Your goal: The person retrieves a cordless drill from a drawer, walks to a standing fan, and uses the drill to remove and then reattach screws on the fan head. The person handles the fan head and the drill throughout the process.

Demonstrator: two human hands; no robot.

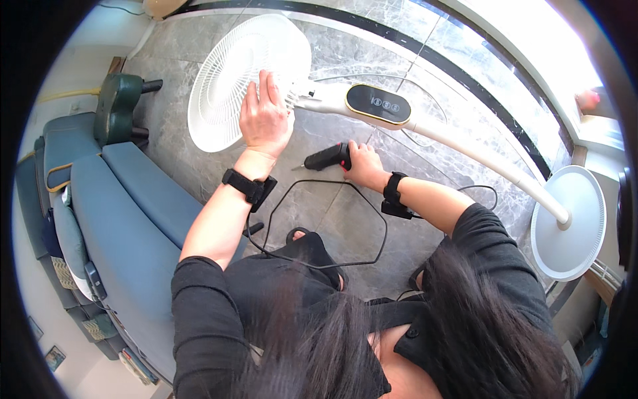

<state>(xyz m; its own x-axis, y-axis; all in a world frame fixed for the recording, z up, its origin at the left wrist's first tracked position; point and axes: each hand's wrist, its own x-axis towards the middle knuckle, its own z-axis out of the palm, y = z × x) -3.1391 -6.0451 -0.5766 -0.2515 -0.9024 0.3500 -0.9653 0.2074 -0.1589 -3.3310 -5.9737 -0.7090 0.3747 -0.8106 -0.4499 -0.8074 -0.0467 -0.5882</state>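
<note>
A white standing fan lies tipped over across the grey tiled floor. Its round grille point(219, 100) is at the far left, and a dark oval control panel point(379, 105) sits on the pole. My left hand point(266, 116) rests on the grille near the hub, fingers stretched out and close together. In my right hand point(364, 163) is a black cordless screwdriver point(324, 157) with red accents, held by its handle just above the floor. Its thin bit points left, apart from the fan. Part of the grip is hidden by my fingers.
The fan's round white base point(570, 223) stands on edge at the right. A black cable point(384, 233) loops in front of my feet. At left are a blue sofa point(123, 219) and a dark green stool point(117, 106). A black floor strip point(465, 76) runs along the far side.
</note>
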